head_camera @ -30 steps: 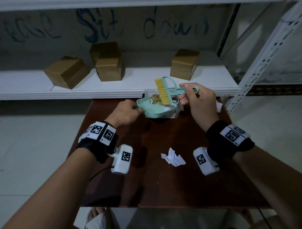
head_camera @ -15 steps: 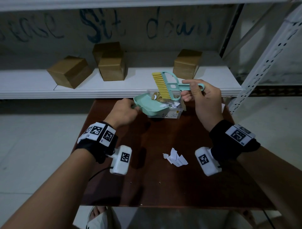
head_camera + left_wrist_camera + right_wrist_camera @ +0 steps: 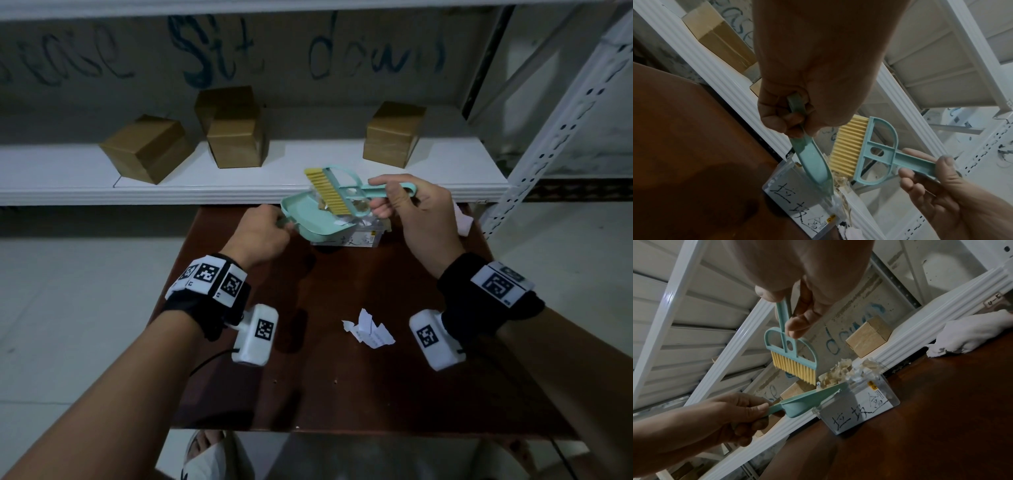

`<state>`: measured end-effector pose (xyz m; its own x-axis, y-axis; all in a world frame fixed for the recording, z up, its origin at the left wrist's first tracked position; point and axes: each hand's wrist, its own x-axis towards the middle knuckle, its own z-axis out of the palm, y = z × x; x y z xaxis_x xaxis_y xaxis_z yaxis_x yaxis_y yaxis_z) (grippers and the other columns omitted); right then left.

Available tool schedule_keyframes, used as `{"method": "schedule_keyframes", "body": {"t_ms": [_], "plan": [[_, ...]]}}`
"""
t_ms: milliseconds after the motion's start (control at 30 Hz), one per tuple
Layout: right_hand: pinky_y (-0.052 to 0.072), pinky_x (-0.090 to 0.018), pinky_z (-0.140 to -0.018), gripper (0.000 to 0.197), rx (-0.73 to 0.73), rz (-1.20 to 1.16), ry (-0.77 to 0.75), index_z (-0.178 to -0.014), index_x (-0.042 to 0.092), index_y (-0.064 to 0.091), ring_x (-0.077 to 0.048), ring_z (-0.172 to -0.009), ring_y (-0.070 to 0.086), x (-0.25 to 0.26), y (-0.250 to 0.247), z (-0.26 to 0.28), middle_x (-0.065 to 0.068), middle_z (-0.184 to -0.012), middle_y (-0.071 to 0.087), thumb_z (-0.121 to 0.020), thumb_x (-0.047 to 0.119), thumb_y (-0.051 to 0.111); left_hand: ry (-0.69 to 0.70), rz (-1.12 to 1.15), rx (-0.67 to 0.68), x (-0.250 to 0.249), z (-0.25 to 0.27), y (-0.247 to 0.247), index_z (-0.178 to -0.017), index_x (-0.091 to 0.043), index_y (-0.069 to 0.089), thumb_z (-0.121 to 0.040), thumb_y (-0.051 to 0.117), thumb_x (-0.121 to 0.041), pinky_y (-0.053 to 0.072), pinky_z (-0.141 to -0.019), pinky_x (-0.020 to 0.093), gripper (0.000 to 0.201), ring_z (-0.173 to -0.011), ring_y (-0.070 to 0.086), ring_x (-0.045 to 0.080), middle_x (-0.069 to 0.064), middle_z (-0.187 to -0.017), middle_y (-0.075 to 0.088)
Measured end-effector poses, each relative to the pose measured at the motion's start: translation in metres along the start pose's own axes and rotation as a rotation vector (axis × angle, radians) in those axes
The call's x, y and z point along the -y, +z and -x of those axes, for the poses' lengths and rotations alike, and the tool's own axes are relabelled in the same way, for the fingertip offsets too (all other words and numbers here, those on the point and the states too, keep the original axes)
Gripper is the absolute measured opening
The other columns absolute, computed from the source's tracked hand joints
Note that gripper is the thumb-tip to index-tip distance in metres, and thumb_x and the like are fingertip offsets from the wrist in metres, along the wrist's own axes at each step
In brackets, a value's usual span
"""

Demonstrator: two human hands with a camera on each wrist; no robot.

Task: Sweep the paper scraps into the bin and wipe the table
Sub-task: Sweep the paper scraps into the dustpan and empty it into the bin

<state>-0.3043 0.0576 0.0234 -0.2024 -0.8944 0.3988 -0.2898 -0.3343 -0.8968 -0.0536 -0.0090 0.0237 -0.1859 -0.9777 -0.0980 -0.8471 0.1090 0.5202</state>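
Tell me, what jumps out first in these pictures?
The mint dustpan in the left hand, tipped over a clear bin at the table's far edge, with the right hand holding a yellow-bristled brush above it. Next, a crumpled white paper scrap mid-table, between the wrists.

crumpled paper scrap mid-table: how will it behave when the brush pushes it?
The scrap looks thin and creased, so probably very light and floppy; it may skid or flip ahead of the brush. Its raised folds suggest it could catch the bristles and tumble rather than slide flat across the table.
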Motion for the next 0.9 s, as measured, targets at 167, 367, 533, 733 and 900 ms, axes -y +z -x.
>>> {"method": "schedule_keyframes", "body": {"t_ms": [167,367,533,733,900], "plan": [[0.064,-0.047,-0.082,0.023,0.085,0.079,0.065,-0.117,0.009,0.076,-0.020,-0.072,0.069,-0.009,0.001,-0.001,-0.011,-0.085,0.077,-0.106,0.016,0.057,0.024,0.012,-0.033,-0.005,0.002,-0.004,-0.104,-0.004,0.072,-0.099,0.063,-0.024,0.042,-0.079,0.030,0.022,-0.103,0.064,0.035,0.018,-0.106,0.072],[0.062,-0.032,-0.081,0.021,0.030,0.081,0.080,-0.116,0.017,0.076,-0.017,-0.076,0.070,-0.003,-0.003,-0.003,-0.013,-0.091,0.077,-0.105,0.014,0.058,0.011,0.044,-0.028,-0.002,0.004,-0.011,-0.102,-0.005,0.072,-0.098,0.064,-0.024,0.039,-0.077,0.029,0.021,-0.099,0.064,0.032,0.014,-0.100,0.070],[0.063,-0.031,-0.082,0.023,-0.039,0.064,0.046,-0.121,0.010,0.075,-0.030,-0.082,0.072,0.007,-0.008,-0.004,-0.015,-0.093,0.077,-0.106,0.013,0.058,0.004,0.068,-0.005,0.007,0.006,-0.025,-0.094,-0.004,0.073,-0.096,0.067,-0.027,0.040,-0.063,0.031,0.024,-0.081,0.060,0.025,0.011,-0.086,0.068],[0.061,-0.025,-0.080,0.025,-0.080,0.039,0.014,-0.122,0.010,0.074,-0.032,-0.084,0.072,0.014,-0.011,-0.004,-0.013,-0.093,0.077,-0.108,0.017,0.054,-0.060,0.111,-0.051,0.025,0.004,-0.040,-0.093,-0.009,0.074,-0.097,0.064,-0.026,0.048,-0.074,0.035,0.020,-0.077,0.059,0.026,0.005,-0.076,0.065],[0.062,-0.035,-0.080,0.027,-0.106,0.028,-0.004,-0.120,0.012,0.074,-0.032,-0.081,0.070,0.015,-0.011,-0.002,-0.011,-0.091,0.076,-0.109,0.023,0.052,-0.078,0.169,-0.086,0.032,0.007,-0.045,-0.087,-0.012,0.074,-0.094,0.067,-0.025,0.047,-0.072,0.032,0.017,-0.071,0.057,0.024,0.001,-0.069,0.063]]}}
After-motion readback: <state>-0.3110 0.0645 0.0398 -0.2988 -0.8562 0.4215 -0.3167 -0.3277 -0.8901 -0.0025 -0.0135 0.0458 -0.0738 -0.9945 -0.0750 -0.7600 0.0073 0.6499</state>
